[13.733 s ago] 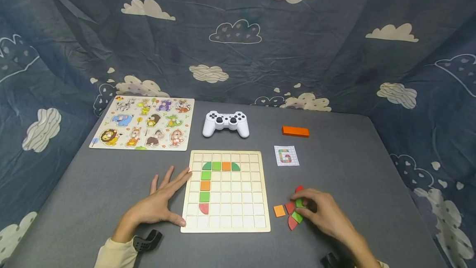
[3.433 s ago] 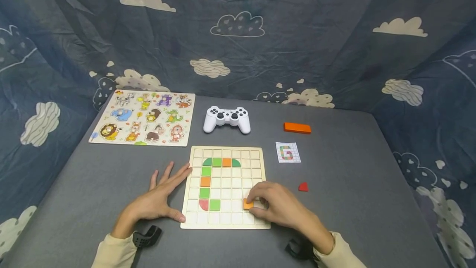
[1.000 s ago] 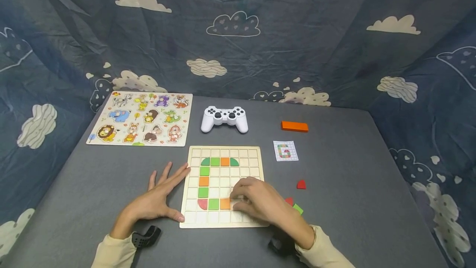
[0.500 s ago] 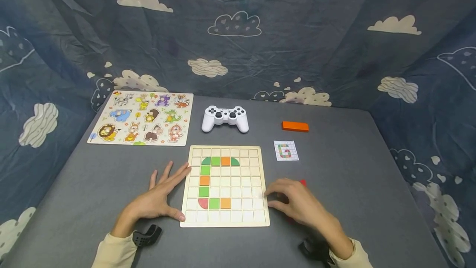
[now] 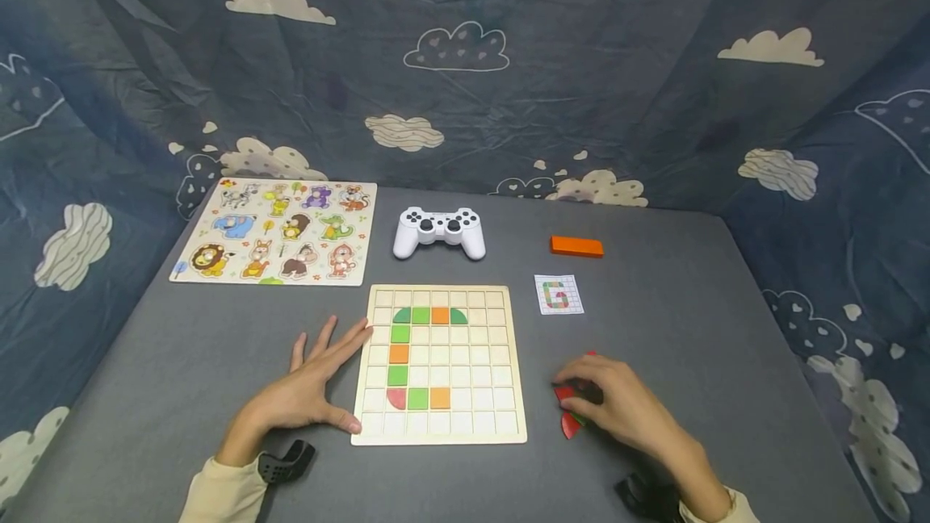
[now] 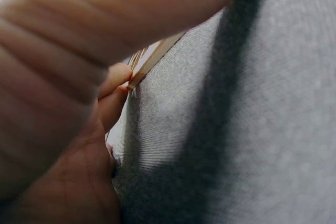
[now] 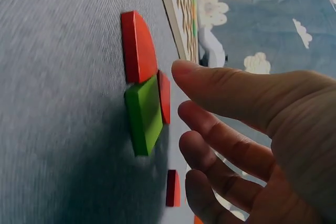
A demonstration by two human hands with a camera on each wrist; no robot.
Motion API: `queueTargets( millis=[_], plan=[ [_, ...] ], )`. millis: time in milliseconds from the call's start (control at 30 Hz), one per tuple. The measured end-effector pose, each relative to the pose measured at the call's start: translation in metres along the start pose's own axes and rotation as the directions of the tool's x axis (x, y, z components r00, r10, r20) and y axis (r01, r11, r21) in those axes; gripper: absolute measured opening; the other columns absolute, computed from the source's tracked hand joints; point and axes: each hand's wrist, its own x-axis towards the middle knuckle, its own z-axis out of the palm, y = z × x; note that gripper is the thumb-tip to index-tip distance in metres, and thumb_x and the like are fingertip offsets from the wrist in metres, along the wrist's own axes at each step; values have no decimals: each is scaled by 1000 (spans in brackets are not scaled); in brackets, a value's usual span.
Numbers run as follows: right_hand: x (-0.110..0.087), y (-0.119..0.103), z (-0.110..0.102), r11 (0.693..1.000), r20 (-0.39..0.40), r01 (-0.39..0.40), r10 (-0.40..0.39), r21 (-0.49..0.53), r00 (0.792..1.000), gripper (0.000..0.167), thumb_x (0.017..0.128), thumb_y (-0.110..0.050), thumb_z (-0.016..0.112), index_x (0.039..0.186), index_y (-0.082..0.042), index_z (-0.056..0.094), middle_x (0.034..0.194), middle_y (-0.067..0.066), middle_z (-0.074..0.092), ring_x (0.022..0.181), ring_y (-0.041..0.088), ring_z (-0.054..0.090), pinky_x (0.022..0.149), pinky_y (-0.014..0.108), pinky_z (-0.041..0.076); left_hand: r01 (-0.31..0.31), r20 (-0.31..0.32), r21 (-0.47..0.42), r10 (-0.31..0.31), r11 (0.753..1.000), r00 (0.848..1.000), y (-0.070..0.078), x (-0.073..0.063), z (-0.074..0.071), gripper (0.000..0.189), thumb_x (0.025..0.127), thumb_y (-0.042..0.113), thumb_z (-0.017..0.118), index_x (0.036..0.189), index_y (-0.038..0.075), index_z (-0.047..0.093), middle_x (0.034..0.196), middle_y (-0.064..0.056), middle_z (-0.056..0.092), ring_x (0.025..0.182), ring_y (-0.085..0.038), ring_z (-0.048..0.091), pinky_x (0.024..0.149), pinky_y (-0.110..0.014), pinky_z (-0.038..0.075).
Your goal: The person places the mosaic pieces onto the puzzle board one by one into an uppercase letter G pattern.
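Observation:
On the grey table lies a wooden grid board (image 5: 461, 376) bearing green, orange and red tiles in a C-like outline. My left hand (image 5: 308, 394) has its fingers spread, with thumb and fingertips touching the board's left edge. Right of the board, my right hand (image 5: 617, 402) is over the loose tiles, fingers loosely bent. In the right wrist view, a red quarter-round tile (image 7: 139, 51), a green square tile (image 7: 144, 116) and a red tile (image 7: 164, 95) lie together, apart from the thumb and fingers. Another red tile (image 7: 173, 187) lies farther off.
A small card (image 5: 559, 294) with a G-shaped tile pattern lies right of the board. Behind it is an orange block (image 5: 576, 246). A white game controller (image 5: 439, 232) and an animal puzzle board (image 5: 276, 232) are at the back. A cloud-print cloth (image 5: 465, 127) hangs behind.
Green and orange square tiles have been added along the board's lower row. My right hand has let go of the orange tile and moved right, off the board to the loose tiles. The left hand stays.

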Motion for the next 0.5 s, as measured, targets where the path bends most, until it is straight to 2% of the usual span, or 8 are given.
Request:
queueTargets(
  millis=[200,500],
  plan=[
    [-4,4,-2,999,39,-28,27,23,999,30,73,-13,88,100,-19,76,100,-10,73,87,7,65,76,28,54,-9,-9,-6,9,1000,1000,0,-1,0,130,56,47,93,161,16,22,169,-10,11,152,-46,-17,109,-69,-21],
    [-2,8,-2,999,41,11,-14,51,999,27,75,-13,88,98,-19,75,93,-11,71,77,5,58,68,25,51,0,-4,-14,0,1000,1000,2,0,0,130,56,46,93,161,17,23,170,-9,11,152,-45,-17,109,-69,-21]
  ],
)
